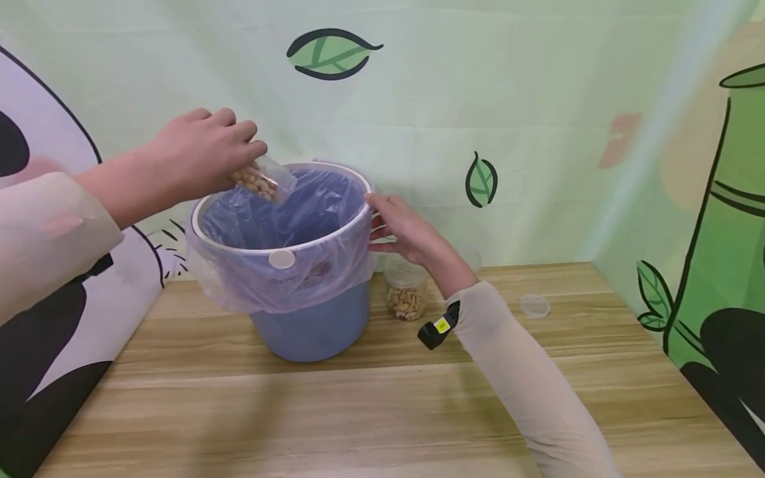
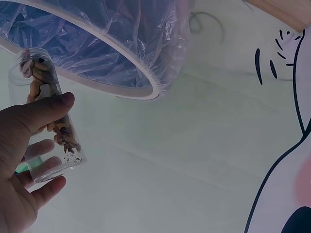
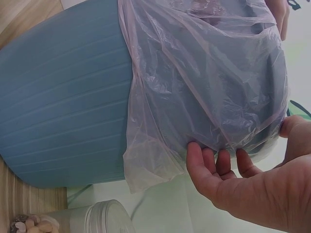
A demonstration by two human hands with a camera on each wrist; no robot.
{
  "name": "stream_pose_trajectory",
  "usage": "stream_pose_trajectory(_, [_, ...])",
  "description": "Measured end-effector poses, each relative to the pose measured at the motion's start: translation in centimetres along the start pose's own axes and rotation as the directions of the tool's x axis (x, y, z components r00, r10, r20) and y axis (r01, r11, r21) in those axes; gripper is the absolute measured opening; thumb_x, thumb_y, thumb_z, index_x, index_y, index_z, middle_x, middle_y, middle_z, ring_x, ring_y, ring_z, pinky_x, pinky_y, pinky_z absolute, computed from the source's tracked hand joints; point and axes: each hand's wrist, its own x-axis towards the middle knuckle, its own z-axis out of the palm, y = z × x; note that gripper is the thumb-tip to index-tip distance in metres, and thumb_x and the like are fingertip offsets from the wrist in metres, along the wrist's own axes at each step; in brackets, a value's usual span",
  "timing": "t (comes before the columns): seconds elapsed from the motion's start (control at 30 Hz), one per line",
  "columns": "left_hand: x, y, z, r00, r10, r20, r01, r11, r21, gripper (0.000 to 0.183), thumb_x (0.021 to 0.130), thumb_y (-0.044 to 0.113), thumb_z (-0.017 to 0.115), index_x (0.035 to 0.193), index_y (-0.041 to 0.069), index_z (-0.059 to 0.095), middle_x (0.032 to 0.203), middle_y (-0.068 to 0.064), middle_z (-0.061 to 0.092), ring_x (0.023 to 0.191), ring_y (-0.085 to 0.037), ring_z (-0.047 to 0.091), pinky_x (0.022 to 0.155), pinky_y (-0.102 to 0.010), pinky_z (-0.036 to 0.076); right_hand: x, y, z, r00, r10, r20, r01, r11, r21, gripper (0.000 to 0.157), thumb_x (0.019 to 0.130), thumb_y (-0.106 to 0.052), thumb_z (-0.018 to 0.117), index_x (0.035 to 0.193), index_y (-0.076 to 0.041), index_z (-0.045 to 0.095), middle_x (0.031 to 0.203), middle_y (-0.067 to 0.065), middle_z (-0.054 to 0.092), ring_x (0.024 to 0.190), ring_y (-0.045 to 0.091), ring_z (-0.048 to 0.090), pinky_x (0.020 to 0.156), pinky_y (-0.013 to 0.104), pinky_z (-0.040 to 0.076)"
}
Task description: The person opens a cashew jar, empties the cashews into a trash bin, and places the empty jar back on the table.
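My left hand (image 1: pixel 206 156) grips a clear plastic jar (image 1: pixel 285 180) of nuts, tilted with its mouth over the blue trash can (image 1: pixel 311 328). In the left wrist view the thumb (image 2: pixel 51 112) lies across the jar's side and the nuts (image 2: pixel 41 80) lie along its lower wall and near its mouth. A thin translucent bag (image 1: pixel 239 282) lines the can and hangs over its white rim (image 1: pixel 197 222). My right hand (image 1: pixel 409 229) holds the can's right edge, thumb at the rim and fingertips (image 3: pixel 194 150) against the bag outside.
A second clear jar (image 1: pixel 406 295), lidded and partly filled with nuts, stands right of the can. A round clear lid (image 1: pixel 534 306) lies farther right on the wooden table (image 1: pixel 382 418). A printed cloth (image 1: pixel 418 86) hangs behind. Another clear item (image 1: pixel 471 257) is partly hidden by the right wrist.
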Motion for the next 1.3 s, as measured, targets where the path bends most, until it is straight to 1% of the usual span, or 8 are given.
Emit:
stream_pose_trajectory(0.23, [0.0,0.5,0.1,1.000,0.016,-0.023,-0.016,1.000,-0.008,0.057,0.078,0.013,0.088,0.125,-0.001,0.059,0.117,-0.024,0.059,0.103,-0.045,0.057,0.078,-0.056,0.053,0.0,0.0,-0.1,1.000,-0.001,0.006,0.001,1.000,-0.002,0.032,0.106,-0.040,0.048,0.113,-0.008,0.050,0.100,0.012,0.055,0.084,0.024,0.060,0.087,0.043,0.058])
stream_pose_trajectory(0.4, [0.3,0.3,0.1,0.999,0.013,-0.045,-0.013,1.000,0.011,0.053,0.078,0.011,0.088,0.122,-0.001,0.060,0.113,-0.023,0.060,0.100,-0.045,0.057,0.075,-0.055,0.052,-0.1,0.0,0.0,1.000,-0.004,0.010,0.004,1.000,-0.002,0.033,0.106,-0.040,0.048,0.113,-0.008,0.050,0.100,0.013,0.054,0.084,0.024,0.059,0.086,0.043,0.059])
stream_pose_trajectory(0.63, [0.6,-0.1,-0.1,1.000,-0.007,-0.030,0.008,1.000,0.027,0.047,0.080,0.013,0.085,0.119,-0.001,0.062,0.113,-0.023,0.060,0.099,-0.045,0.056,0.075,-0.055,0.051,-0.2,0.1,-0.3,1.000,-0.003,0.007,0.004,1.000,-0.002,0.033,0.106,-0.040,0.048,0.115,-0.009,0.047,0.100,0.012,0.054,0.083,0.023,0.059,0.086,0.043,0.058])
stream_pose_trajectory(0.8, [0.8,-0.2,-0.2,0.997,-0.003,-0.078,0.008,0.999,0.054,0.037,0.081,0.006,0.081,0.113,-0.002,0.063,0.104,-0.022,0.060,0.092,-0.043,0.056,0.071,-0.053,0.050,-0.3,0.0,-0.3,1.000,-0.001,0.000,0.001,1.000,0.003,0.033,0.105,-0.040,0.049,0.116,-0.009,0.047,0.099,0.011,0.054,0.083,0.022,0.060,0.086,0.043,0.058])
stream_pose_trajectory(0.87, [0.8,-0.2,-0.4,0.997,-0.007,-0.073,0.011,0.998,0.055,0.041,0.079,0.006,0.082,0.114,-0.004,0.062,0.103,-0.023,0.059,0.092,-0.044,0.056,0.070,-0.053,0.050,-0.3,-0.1,-0.3,1.000,0.001,-0.001,-0.001,1.000,0.007,0.033,0.105,-0.040,0.049,0.116,-0.009,0.047,0.099,0.011,0.054,0.083,0.023,0.060,0.087,0.043,0.058])
stream_pose_trajectory(1.03, [0.9,-0.3,-0.7,0.999,-0.008,-0.042,0.010,0.999,0.039,0.059,0.073,0.014,0.089,0.120,-0.006,0.059,0.105,-0.024,0.057,0.095,-0.046,0.055,0.070,-0.053,0.049,-0.3,-0.1,-0.3,1.000,0.000,-0.003,0.000,1.000,0.009,0.034,0.105,-0.040,0.049,0.116,-0.008,0.046,0.100,0.012,0.054,0.084,0.023,0.059,0.088,0.044,0.058])
stream_pose_trajectory(1.2, [1.1,-0.3,-0.8,0.998,-0.005,-0.056,0.006,1.000,0.021,0.056,0.073,0.013,0.089,0.117,-0.006,0.059,0.102,-0.022,0.056,0.093,-0.045,0.055,0.068,-0.052,0.048,-0.2,-0.1,-0.3,1.000,0.005,-0.010,-0.005,1.000,0.004,0.034,0.105,-0.040,0.049,0.117,-0.008,0.046,0.099,0.011,0.054,0.084,0.023,0.059,0.087,0.044,0.058])
stream_pose_trajectory(1.3, [1.2,-0.2,-0.8,0.999,-0.007,-0.047,0.008,1.000,0.027,0.055,0.074,0.012,0.088,0.117,-0.006,0.059,0.102,-0.022,0.056,0.093,-0.045,0.055,0.069,-0.052,0.048,-0.2,0.0,-0.3,1.000,0.006,-0.012,-0.006,1.000,0.001,0.034,0.105,-0.040,0.049,0.117,-0.008,0.046,0.099,0.011,0.054,0.084,0.023,0.059,0.087,0.044,0.058])
